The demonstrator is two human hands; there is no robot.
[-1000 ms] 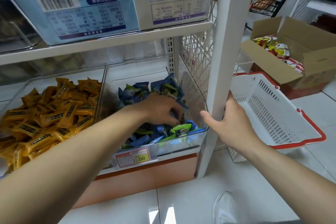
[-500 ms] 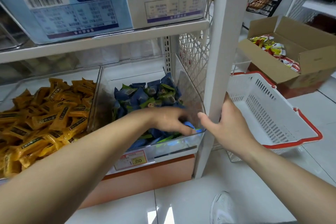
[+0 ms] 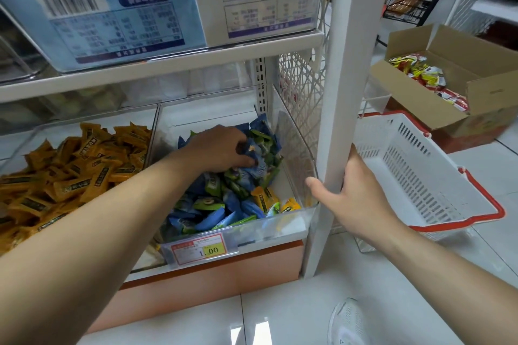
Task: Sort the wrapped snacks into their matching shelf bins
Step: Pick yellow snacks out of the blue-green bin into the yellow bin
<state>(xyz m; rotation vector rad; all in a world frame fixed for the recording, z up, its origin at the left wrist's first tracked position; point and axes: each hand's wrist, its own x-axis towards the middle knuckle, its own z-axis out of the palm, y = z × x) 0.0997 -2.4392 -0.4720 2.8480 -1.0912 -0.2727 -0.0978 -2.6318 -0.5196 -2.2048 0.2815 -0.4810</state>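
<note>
A clear shelf bin holds a heap of blue and green wrapped snacks. My left hand reaches into the back of this heap, and its curled fingers and thumb grip a bunch of the blue packets. Two orange wrapped snacks lie among the blue ones near the bin's front right corner. The neighbouring clear bin on the left is filled with orange wrapped snacks. My right hand grips the white shelf post, thumb on its front face.
A white basket with red rim stands on the floor right of the post. Behind it an open cardboard box holds red and yellow packets. Boxes sit on the shelf above. My shoe shows on the tiled floor.
My left hand has moved from the front of the blue bin toward its back, uncovering two orange packets near the front. My right hand stays on the post.
</note>
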